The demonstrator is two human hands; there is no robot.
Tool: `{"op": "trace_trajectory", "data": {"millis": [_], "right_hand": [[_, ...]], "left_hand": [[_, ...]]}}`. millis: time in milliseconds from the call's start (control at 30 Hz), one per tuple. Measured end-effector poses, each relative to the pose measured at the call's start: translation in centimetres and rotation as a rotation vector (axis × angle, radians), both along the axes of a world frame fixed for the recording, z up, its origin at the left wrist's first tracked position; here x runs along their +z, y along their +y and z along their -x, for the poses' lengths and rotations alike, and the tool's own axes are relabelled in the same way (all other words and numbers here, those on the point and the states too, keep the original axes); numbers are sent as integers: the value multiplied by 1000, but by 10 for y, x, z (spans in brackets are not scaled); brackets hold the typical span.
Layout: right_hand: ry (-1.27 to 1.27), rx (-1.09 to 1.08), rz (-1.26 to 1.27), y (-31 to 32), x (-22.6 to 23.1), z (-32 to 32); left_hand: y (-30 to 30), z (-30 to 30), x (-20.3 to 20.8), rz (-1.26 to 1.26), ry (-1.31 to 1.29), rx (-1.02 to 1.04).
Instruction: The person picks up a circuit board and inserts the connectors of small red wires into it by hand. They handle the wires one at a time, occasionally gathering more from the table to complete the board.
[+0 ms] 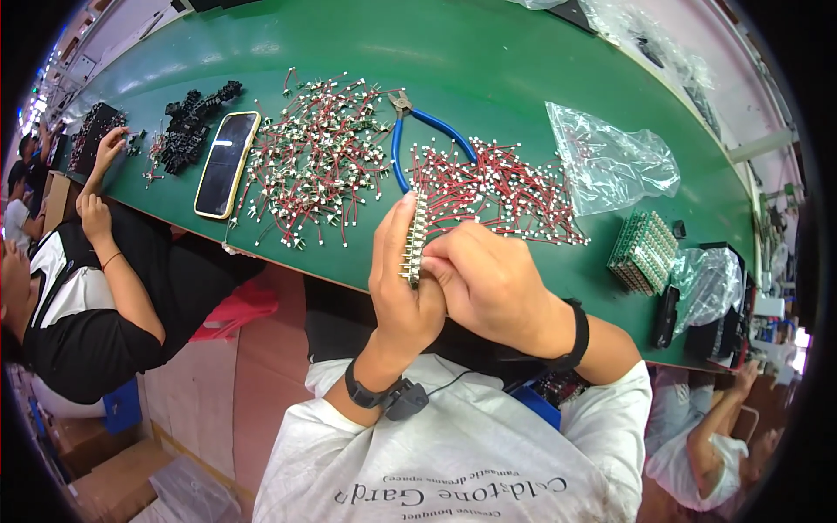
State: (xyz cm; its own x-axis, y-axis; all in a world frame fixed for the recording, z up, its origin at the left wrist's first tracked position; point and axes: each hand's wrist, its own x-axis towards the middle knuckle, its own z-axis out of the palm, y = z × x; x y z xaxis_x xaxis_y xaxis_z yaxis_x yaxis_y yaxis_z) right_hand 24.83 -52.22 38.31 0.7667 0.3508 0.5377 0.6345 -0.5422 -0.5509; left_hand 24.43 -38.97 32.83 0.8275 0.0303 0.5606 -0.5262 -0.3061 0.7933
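Component strip (416, 231) is held by your left hand (399, 292) at the table's near edge, its long side pointing away from you. Pale metallic parts line its length, and pins jut from its left side. You look to be partway through: that 1 strip seems filled along its row, though the joints are too small to tell which are finished. Plenty appears left, with 2 loose heaps ahead of you: wired white connectors (318, 157) on the left and red-wired connectors (514, 187) on the right. Farther right stands a stack of green boards (643, 253); whether those are finished or waiting, you cannot tell.

Your left hand is closed on the strip, fingers stretched along its side. Your right hand (493, 277) is curled shut, thumb and forefinger pinched at the strip's lower right edge; you cannot tell whether a small piece sits between them. Blue-handled pliers (443, 128) lie between the heaps.
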Motion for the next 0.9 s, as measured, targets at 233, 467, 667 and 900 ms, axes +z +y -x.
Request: {"op": "trace_trajectory", "data": {"millis": [233, 467, 667, 900], "right_hand": [[112, -180, -70, -36, 7, -40], [241, 115, 456, -48, -26, -47], [271, 151, 444, -44, -31, -54], [362, 171, -26, -45, -32, -65]], "left_hand": [[35, -15, 11, 769, 324, 10], [52, -8, 11, 820, 314, 43], [56, -5, 7, 835, 317, 43], [56, -3, 7, 802, 351, 19]]}}
